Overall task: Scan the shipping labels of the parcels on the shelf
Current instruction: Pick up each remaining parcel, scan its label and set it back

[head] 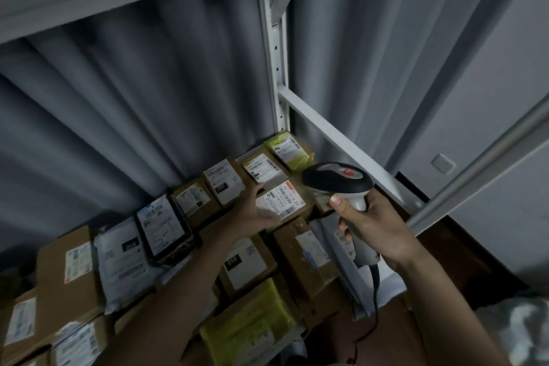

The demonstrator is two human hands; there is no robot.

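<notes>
The scanner point(338, 184) in my right hand point(377, 232) is smooth plastic, its dark head faintly glossy, the grey handle matt. Most parcels are matt brown cardboard boxes point(64, 273) with white paper labels point(280, 200) stuck flat on top. One white mailer point(121, 267) looks like thin, slightly wrinkled plastic film, and the yellow-green bags point(249, 318) have a soft sheen. A black-edged packet point(165, 229) shines a little at its rim. The shelf frame point(277, 68) is painted metal, pale and smooth. Behind it hangs a grey cloth curtain point(133, 98) in matt folds.
</notes>
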